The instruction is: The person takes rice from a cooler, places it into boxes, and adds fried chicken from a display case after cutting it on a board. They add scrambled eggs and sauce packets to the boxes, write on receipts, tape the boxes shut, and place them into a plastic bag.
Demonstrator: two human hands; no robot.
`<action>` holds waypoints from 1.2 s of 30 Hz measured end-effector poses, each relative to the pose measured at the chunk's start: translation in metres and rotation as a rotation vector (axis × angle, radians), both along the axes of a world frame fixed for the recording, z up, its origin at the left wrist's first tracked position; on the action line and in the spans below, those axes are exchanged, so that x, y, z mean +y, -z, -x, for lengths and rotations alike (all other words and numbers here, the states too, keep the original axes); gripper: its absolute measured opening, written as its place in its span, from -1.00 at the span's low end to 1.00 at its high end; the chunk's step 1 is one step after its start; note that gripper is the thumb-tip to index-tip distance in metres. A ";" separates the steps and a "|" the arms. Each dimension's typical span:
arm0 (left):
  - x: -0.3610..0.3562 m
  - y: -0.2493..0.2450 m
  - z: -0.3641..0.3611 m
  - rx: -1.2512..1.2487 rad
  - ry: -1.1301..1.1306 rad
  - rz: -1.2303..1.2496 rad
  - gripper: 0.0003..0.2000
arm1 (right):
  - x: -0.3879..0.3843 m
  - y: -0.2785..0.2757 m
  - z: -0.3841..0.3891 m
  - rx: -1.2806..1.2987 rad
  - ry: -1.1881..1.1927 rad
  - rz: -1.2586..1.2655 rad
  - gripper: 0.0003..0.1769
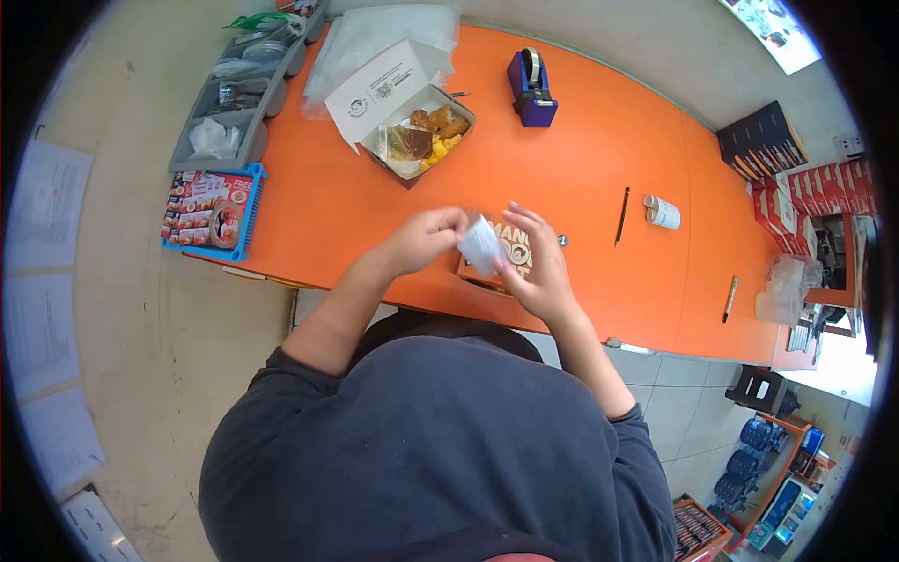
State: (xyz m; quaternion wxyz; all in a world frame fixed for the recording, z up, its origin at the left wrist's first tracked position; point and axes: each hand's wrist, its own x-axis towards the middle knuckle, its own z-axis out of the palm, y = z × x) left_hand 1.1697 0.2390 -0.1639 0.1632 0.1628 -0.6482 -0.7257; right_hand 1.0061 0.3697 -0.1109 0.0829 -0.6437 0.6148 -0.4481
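Between my two hands is a small white paper slip, held above a printed orange-brown box near the front edge of the table. My left hand has its fingers pinched on the slip's left side. My right hand touches the slip's lower right with the thumb, its other fingers raised and apart over the box. Farther back, an open white carton holds fried pieces, yellow food and a clear packet with something brown. A small round grey item lies just right of the box.
Clear plastic bags and a grey compartment tray lie back left, with a blue basket of printed cards. A blue tape dispenser stands behind. Rightward are a black pencil, a paper roll, a marker and red boxes.
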 end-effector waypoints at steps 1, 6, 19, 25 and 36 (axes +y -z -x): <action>0.004 -0.009 -0.001 -0.010 0.049 -0.104 -0.97 | 0.001 -0.004 0.002 -0.084 -0.136 -0.071 -0.60; 0.023 -0.053 0.000 -0.054 0.105 -0.394 -0.87 | 0.009 -0.016 0.009 -0.371 -0.409 -0.359 -0.71; 0.060 -0.066 0.007 0.008 -0.345 0.272 -0.83 | 0.018 -0.032 -0.006 0.193 0.276 0.133 -0.43; 0.065 -0.081 0.004 -0.193 -0.330 0.574 -0.93 | 0.016 -0.037 -0.010 0.256 0.159 0.178 -0.58; 0.068 -0.094 0.000 -0.267 -0.059 0.761 -0.83 | 0.022 -0.033 -0.001 0.092 -0.156 -0.107 -0.87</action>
